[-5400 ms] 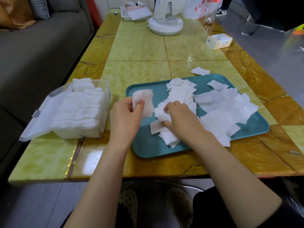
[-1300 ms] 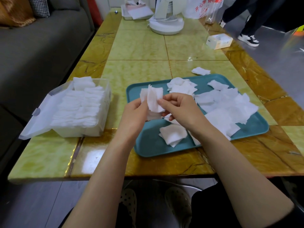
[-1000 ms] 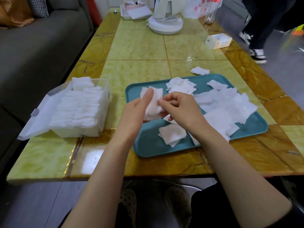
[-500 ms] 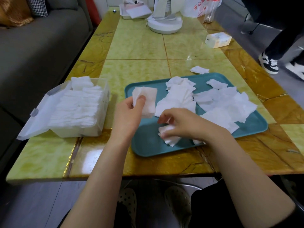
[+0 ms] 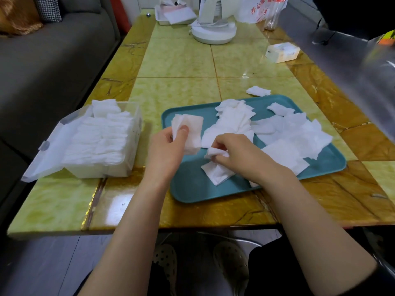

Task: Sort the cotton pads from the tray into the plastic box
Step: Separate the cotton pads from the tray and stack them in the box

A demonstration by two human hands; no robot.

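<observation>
Left hand (image 5: 166, 150) thumb-clamps the pad stack (image 5: 192, 130); right hand (image 5: 245, 158) pinches 1 crumpled pad (image 5: 214, 152) on the teal tray (image 5: 190, 189): flatten before stacking.

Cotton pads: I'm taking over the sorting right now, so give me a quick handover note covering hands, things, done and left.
Left hand holds a small stack of pads over the left end of the tray.
Right hand pinches one pad just above the tray.
Box, lid open, sits left of the tray.
Done: the box is filled with pads about to its rim.
Left: the held pads, a loose pile on the tray, and one stray pad on the table behind the tray.
</observation>
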